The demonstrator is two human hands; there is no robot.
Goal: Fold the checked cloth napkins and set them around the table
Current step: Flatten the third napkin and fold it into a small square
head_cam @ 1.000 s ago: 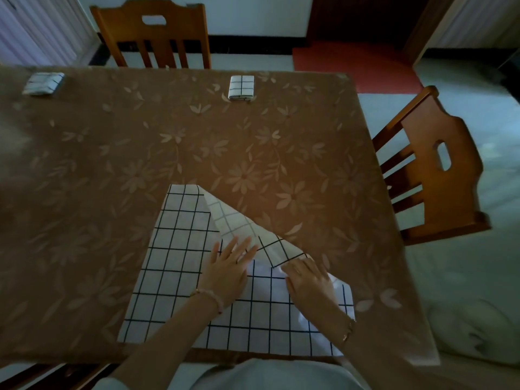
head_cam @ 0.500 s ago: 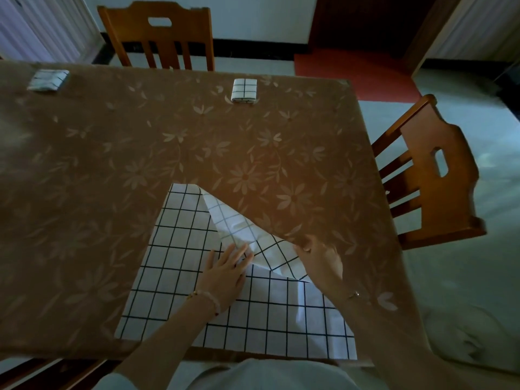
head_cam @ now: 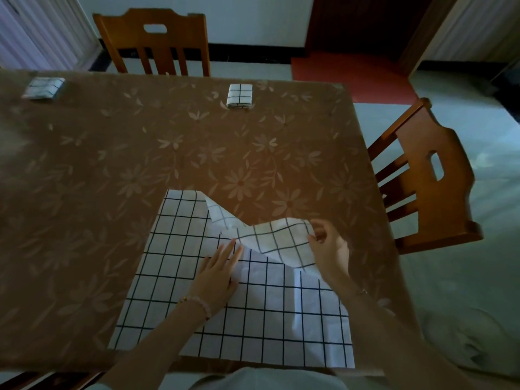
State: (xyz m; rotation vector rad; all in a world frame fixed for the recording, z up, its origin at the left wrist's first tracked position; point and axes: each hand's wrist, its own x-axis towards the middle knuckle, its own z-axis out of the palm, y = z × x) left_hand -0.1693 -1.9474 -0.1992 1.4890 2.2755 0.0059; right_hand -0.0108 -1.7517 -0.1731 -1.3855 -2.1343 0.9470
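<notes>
A large white napkin with a dark check (head_cam: pixel 180 277) lies spread at the near edge of the table. Its far right corner is turned over and lifted off the cloth. My right hand (head_cam: pixel 327 249) pinches that corner at the right side, raised a little above the table. My left hand (head_cam: pixel 218 273) lies flat on the middle of the napkin, fingers straight, pressing it down. Two small folded checked napkins sit at the far edge: one (head_cam: pixel 239 96) in front of the far chair, one (head_cam: pixel 43 88) at the far left.
The table (head_cam: pixel 112 164) wears a brown cloth with a pale flower pattern. A wooden chair (head_cam: pixel 153 42) stands at the far side and another (head_cam: pixel 427 175) at the right side. A red mat (head_cam: pixel 349 73) lies on the floor beyond the table.
My right hand has carried the turned-over corner outward to the right and up, from near my left hand toward the napkin's right side. My left hand stayed flat on the cloth.
</notes>
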